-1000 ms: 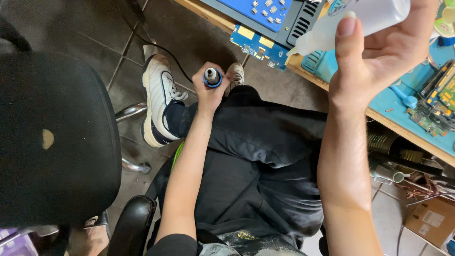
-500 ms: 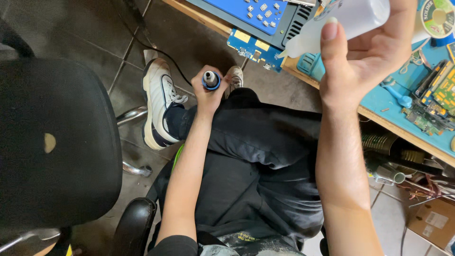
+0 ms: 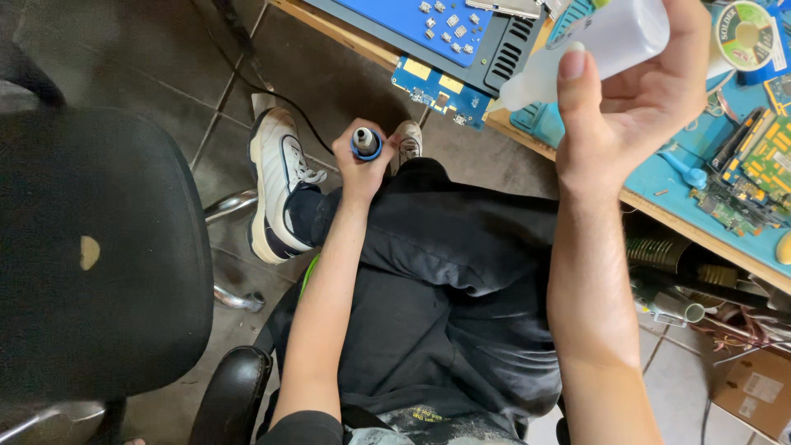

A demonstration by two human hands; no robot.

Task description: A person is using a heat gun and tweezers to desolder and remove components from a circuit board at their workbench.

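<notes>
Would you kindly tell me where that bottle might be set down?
The teal mat has a bare strip between the teal handled tool and the bench's wooden edge. Around the green circuit boards and the solder spool it is crowded.

2 hands: the left hand (image 3: 362, 161) with fingers wrapped round 1 tool (image 3: 366, 143), the right hand (image 3: 634, 99) with fingers round 1 bottle (image 3: 593, 45). 2 shoes, 1 just left of the left fingers (image 3: 276, 185), 1 just right of them (image 3: 408, 140). 1 solder reel (image 3: 746, 29) right of the right fingers. 1 black seat (image 3: 99, 255) far left of the left fingers. 1 blue board (image 3: 437, 89) between the 2 hands' fingers.
</notes>
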